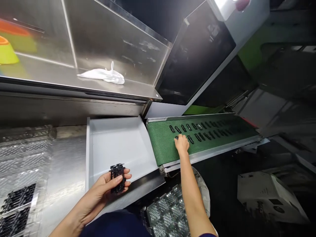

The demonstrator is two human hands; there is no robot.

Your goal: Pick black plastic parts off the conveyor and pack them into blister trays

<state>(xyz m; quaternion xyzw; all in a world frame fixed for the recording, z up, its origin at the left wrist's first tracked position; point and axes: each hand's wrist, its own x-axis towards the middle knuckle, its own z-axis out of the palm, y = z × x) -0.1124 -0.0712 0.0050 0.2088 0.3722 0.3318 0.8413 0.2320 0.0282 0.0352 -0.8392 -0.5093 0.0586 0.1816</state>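
Green conveyor belt [160, 141] runs from our centre toward 3 o'clock, carrying rows of small black plastic parts [197, 130]. Our right hand [182, 144] sits near its front edge, fingers bent down among the parts; we cannot tell whether it has hold of one. Our left hand [103, 191], at 7 o'clock, curls half closed around a black plastic cluster [118, 177], just over a white tray [118, 141]. Clear trays [22, 161] holding black parts lie at 8 o'clock, and a white cloth [103, 75] rests on a steel shelf [49, 70] at 11 o'clock.

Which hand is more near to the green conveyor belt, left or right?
Right: the right hand rests on the green conveyor belt. The left hand is apart from it, over the white tray.
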